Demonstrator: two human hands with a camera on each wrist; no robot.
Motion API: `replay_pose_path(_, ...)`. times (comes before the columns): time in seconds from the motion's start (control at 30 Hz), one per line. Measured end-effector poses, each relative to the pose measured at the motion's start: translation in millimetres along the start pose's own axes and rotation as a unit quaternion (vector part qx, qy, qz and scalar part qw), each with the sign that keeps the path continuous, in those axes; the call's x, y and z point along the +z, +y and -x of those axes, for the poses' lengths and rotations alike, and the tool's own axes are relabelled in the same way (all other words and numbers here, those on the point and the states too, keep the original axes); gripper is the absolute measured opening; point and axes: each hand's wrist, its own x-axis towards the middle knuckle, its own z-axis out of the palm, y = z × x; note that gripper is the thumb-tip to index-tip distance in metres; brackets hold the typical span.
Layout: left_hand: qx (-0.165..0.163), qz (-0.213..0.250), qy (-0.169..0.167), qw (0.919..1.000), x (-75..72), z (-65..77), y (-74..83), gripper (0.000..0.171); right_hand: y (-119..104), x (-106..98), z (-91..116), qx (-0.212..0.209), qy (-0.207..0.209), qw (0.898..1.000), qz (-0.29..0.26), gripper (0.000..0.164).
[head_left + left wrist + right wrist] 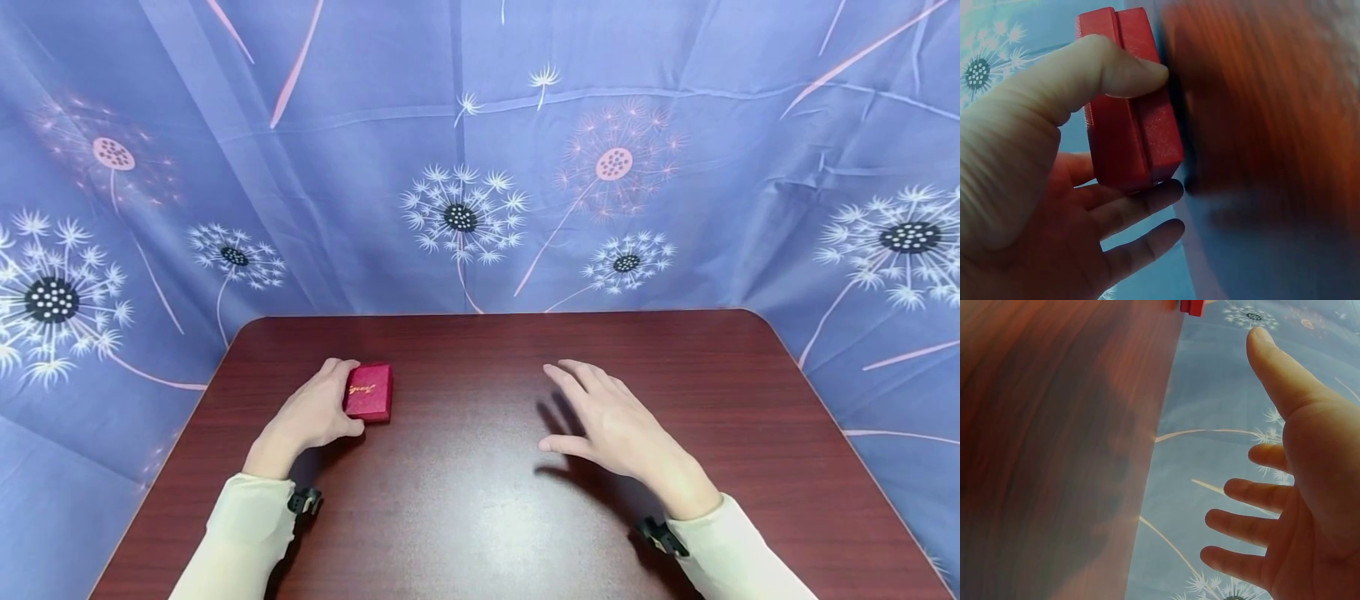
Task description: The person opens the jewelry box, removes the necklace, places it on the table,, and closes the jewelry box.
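At the left of the table, my left hand (pixel 318 408) holds a small red gift box (pixel 370 393) by its sides. Gold script, upside down in the head view, runs across the top of the box. The left wrist view shows the thumb (pixel 1129 75) pressed on one side of the box (pixel 1160 134), over the seam between lid and base, with fingers on the far side. My right hand (pixel 618 421) hovers over the right half of the table, fingers spread and thumb apart, holding nothing. Its shadow falls on the wood beneath.
The dark red-brown wooden table (pixel 465 350) has rounded far corners. Behind it and at both sides hangs a blue cloth (pixel 360 192) printed with white and pink dandelions. Dark straps with buckles (pixel 304 502) sit at both wrists, by the pale sleeves (pixel 243 533).
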Motion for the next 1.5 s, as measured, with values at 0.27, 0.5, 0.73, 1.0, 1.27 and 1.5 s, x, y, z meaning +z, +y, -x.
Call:
replay_pose_path(0.27, 0.015, -0.006, 0.019, 0.9997, 0.3, -2.2, 15.7, 0.093, -2, 1, -2, -0.001, 0.000, 1.000, 0.000, 0.104)
replay_pose_path(0.5, 0.039, 0.004, 0.043, 0.9983, 2.3, -3.3, 33.5, 0.094, -4, 1, -3, -0.002, 0.003, 1.000, -0.002, 0.105)
replay_pose_path(0.73, 0.065, 0.012, 0.062, 0.9959, 4.1, -4.4, 53.7, 0.095, -5, 1, -3, -0.008, 0.008, 1.000, 0.000, 0.105)
replay_pose_path(1.0, 0.089, 0.013, 0.072, 0.9934, 8.4, -8.5, 78.4, 0.097, -7, 0, -6, -0.008, 0.008, 1.000, -0.005, 0.105)
replay_pose_path(1.27, 0.110, 0.017, 0.070, 0.9913, 15.1, -15.3, 101.3, 0.098, -11, -1, -11, -0.011, 0.008, 1.000, -0.014, 0.107)
replay_pose_path(1.5, 0.120, 0.023, 0.061, 0.9907, 25.4, -19.9, 118.9, 0.098, -12, -1, -14, -0.008, 0.005, 1.000, -0.020, 0.107)
